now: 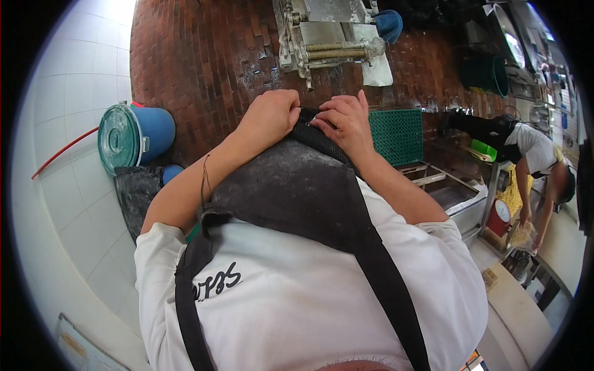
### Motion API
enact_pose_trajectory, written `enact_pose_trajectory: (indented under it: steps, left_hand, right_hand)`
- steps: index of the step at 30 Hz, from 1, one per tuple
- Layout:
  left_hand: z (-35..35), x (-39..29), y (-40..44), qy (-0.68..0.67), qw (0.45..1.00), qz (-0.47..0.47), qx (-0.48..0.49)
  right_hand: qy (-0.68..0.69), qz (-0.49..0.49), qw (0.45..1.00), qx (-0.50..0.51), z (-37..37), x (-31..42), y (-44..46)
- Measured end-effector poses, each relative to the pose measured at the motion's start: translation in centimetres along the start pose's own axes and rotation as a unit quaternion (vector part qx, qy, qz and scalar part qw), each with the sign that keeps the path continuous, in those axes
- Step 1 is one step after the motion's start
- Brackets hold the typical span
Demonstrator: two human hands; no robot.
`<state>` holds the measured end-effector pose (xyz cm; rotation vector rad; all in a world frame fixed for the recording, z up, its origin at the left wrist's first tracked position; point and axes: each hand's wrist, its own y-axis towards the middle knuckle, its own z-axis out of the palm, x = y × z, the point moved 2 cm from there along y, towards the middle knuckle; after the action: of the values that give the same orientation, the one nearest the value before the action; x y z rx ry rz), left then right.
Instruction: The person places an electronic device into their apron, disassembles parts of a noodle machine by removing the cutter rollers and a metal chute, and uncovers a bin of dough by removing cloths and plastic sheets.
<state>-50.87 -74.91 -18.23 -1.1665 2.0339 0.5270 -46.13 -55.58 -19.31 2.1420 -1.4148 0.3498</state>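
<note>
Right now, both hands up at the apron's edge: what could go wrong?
1. The black mesh band could slip or bunch: the left hand and right hand meet at its end, and the fingers partly hide the grip.
2. A foot might slide: the brick floor looks glossy, perhaps wet, near the roller machine.

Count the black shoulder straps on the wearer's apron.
2. The left strap crosses the left side of the white T-shirt; the right strap crosses its right side. Any straps behind the back would be out of view.
</note>
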Motion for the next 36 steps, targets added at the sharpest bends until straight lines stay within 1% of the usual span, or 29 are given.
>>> enact_pose_trajectory:
  steps: [4,7,10,13,16,19,22,25,28,31,34,36]
  left_hand:
    - [0.1,-0.1,0.0,-0.006,1.000,-0.001,-0.005]
    - [0.0,-0.4,0.0,-0.003,1.000,-0.011,0.010]
    - [0.0,-0.6,0.0,-0.001,1.000,-0.006,0.003]
    - [0.1,-0.4,0.0,-0.001,1.000,-0.009,0.003]
    - [0.3,-0.4,0.0,-0.006,1.000,0.002,-0.011]
    - [0.5,-0.6,0.0,-0.002,1.000,0.010,0.003]
    - [0.7,-0.5,0.1,-0.018,0.999,-0.001,0.043]
    - [0.7,0.3,-0.1,-0.034,0.992,-0.056,0.105]
    - [0.1,0.8,-0.5,-0.046,0.985,-0.085,0.141]
    - [-0.3,1.6,-1.0,-0.093,0.968,-0.119,0.203]
    - [-1.2,2.7,-1.6,-0.113,0.955,-0.152,0.228]
    - [-1.5,4.0,-2.2,-0.020,0.961,-0.096,0.259]
  right_hand:
    - [-0.024,0.002,1.000,0.000,0.0,-0.1,0.0]
    - [-0.010,-0.003,1.000,0.009,0.4,-0.3,-0.3]
    - [-0.027,0.011,0.998,0.060,0.8,-0.5,-0.8]
    - [-0.030,0.010,0.995,0.090,0.8,-0.1,-0.8]
    - [-0.063,0.001,0.988,0.141,0.4,0.3,-0.1]
    - [-0.094,-0.024,0.979,0.177,0.6,0.4,0.3]
    - [-0.085,-0.028,0.971,0.221,0.6,0.0,0.9]
    - [-0.058,-0.009,0.969,0.239,-0.3,-0.5,1.3]
    - [0.052,-0.006,0.975,0.218,-1.4,-1.6,1.6]
    - [0.202,0.049,0.951,0.227,-2.0,-2.3,2.7]
    - [0.267,0.157,0.913,0.265,-1.5,-2.9,4.0]
    - [0.243,0.069,0.921,0.295,-1.3,-2.1,5.2]
